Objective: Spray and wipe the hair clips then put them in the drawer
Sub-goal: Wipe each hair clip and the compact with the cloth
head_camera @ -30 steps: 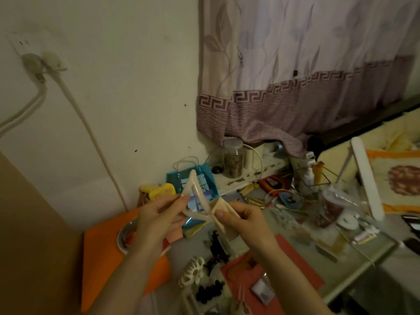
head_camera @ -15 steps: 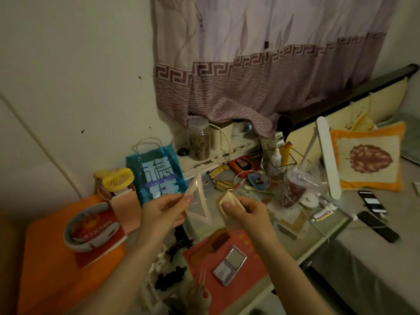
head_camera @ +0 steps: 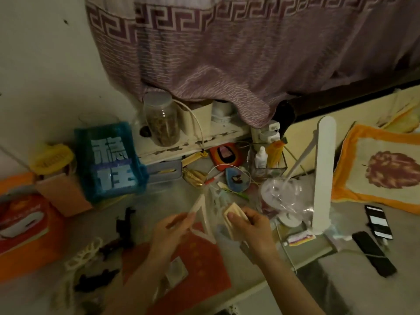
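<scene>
We have lowered both clips toward the desk: our left hand point(head_camera: 169, 228) pinches the triangular clip point(head_camera: 203, 214), our right hand point(head_camera: 248, 226) grips the rectangular clip point(head_camera: 233, 218); we judge wiping finished, the drawer next.

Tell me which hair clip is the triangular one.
The cream clip held in the left hand; it is an open triangle, while the right hand holds a rectangular cream clip.

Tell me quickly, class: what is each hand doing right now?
Left hand: pinches one side of the cream triangular hair clip.
Right hand: grips a folded cream piece; what it is cannot be told.
</scene>
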`<state>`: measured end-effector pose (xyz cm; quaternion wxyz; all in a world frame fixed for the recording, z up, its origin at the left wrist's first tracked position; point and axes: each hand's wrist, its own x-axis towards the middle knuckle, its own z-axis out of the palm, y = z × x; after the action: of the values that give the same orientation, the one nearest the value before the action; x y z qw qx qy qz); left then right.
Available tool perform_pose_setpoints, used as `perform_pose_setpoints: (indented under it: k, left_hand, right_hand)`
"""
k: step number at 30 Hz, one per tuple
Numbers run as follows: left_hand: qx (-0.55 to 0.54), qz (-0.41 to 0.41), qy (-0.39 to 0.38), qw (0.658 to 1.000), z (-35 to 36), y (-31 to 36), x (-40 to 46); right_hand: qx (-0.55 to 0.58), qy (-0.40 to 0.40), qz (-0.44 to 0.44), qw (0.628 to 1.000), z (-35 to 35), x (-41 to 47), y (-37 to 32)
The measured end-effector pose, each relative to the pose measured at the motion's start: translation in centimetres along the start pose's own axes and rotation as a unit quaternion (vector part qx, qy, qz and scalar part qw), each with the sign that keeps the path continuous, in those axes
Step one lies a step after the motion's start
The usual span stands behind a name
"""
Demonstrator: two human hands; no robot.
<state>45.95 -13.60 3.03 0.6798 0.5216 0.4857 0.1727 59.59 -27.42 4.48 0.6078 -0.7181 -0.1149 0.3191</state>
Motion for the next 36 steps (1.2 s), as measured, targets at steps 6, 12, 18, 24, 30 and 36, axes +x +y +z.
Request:
perform_pose_setpoints:
  k: [6, 12, 18, 24, 30, 36]
  left_hand:
    - [0.018, -0.045, 0.04, 0.998, 4.7, -4.2, 1.8]
    - [0.048, -0.077, 0.05, 0.995, 7.3, -7.0, 3.4]
    - [0.052, -0.124, 0.059, 0.989, 9.4, -9.8, 5.9]
    - [0.069, -0.138, 0.045, 0.987, 10.3, -12.7, 7.9]
    - [0.069, -0.122, 0.035, 0.99, 10.6, -13.4, 8.4]
    - [0.084, -0.095, 0.049, 0.991, 10.5, -13.9, 8.4]
  right_hand:
    - [-0.082, -0.019, 0.009, 0.996, -3.7, 3.0, 1.9]
    - [-0.104, -0.034, 0.008, 0.994, -5.4, 4.6, 3.6]
    - [-0.085, -0.037, 0.066, 0.994, -6.6, 5.5, 5.6]
    - [-0.082, -0.033, 0.106, 0.99, -7.1, 6.3, 7.0]
    - [-0.1, -0.041, 0.119, 0.987, -7.7, 6.1, 8.1]
    - [-0.107, -0.041, 0.128, 0.985, -7.7, 6.1, 8.8]
